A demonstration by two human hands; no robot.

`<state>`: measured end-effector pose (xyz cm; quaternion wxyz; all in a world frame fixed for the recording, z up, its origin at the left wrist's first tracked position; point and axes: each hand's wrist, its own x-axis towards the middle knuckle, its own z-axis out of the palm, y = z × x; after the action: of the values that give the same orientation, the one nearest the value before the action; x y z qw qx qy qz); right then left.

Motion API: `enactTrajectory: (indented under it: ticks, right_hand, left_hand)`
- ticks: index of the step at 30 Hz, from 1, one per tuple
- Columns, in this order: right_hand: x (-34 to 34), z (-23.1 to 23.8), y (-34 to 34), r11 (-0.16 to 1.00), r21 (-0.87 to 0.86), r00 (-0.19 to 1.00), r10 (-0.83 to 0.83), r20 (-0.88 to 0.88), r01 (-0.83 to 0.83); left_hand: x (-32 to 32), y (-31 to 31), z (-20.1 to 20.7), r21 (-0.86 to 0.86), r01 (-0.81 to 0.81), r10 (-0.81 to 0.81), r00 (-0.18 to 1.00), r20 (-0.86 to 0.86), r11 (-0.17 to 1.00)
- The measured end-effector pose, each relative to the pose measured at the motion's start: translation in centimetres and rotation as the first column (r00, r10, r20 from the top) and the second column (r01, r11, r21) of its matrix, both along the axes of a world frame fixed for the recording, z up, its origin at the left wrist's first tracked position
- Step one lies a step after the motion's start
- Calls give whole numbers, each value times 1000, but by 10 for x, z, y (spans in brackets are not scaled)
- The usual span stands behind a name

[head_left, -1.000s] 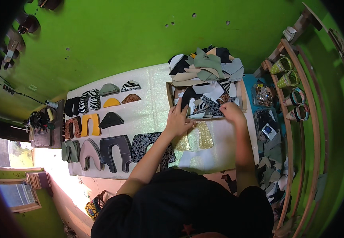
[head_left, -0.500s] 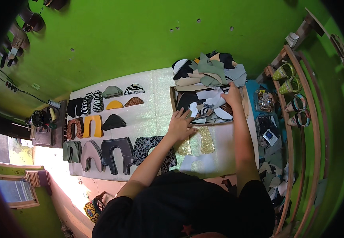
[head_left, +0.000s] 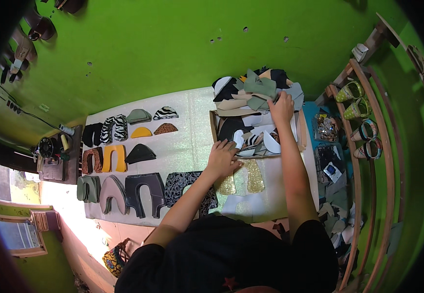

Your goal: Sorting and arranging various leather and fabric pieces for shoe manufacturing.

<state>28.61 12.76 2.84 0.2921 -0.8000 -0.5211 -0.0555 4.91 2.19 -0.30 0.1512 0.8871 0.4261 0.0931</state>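
My left hand (head_left: 223,159) lies with its fingers spread on the near left corner of a shallow cardboard box (head_left: 302,139). Inside the box are mixed offcuts, among them a white curved piece (head_left: 271,143) and a black one (head_left: 229,127). Across the box's far side, my right hand (head_left: 283,108) touches a heap of grey-green, beige and black scraps (head_left: 261,86), its thumb apart from its fingers; the fingertips are partly lost among the scraps. Just below my left hand are gold glittery cut pieces (head_left: 255,177) and a white U-shaped piece (head_left: 243,204).
Stacked U-shaped and half-round cut pieces stand in rows on the left of the pale table (head_left: 192,112), including yellow (head_left: 114,158) and dark grey ones (head_left: 144,194). A sewing machine (head_left: 51,149) is beyond. At right, a wooden rack (head_left: 390,161) carries sandals (head_left: 361,107) above scrap-filled containers (head_left: 330,163).
My right hand has moved from inside the box, away from me and slightly left, onto the scrap heap. The white and printed scraps in the box have shifted. My left hand has hardly moved.
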Motion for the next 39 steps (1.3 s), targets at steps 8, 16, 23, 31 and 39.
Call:
enactTrajectory:
  ticks: [8, 16, 23, 31, 39]
  right_hand:
    - [1, 7, -15, 917, 369, 970, 211, -123, -152]
    - [-27, 60, -61, 808, 96, 687, 551, -475, -582]
    - [-31, 35, -66, 473, -17, 348, 621, -702, -881]
    - [7, -2, 4, 973, 5, 894, 216, -393, -232]
    - [-28, -1, 37, 933, -360, 988, -86, -131, 34]
  left_hand:
    - [-3, -1, 3, -50, 0, 7, 990, 139, 999]
    - [12, 9, 30, -69, -137, 145, 688, 711, 988]
    - [14, 28, 50, -201, -125, 221, 784, 581, 972]
    - [22, 36, 13, -413, -46, 331, 681, 653, 909]
    - [17, 30, -2, -206, -85, 213, 631, 746, 975]
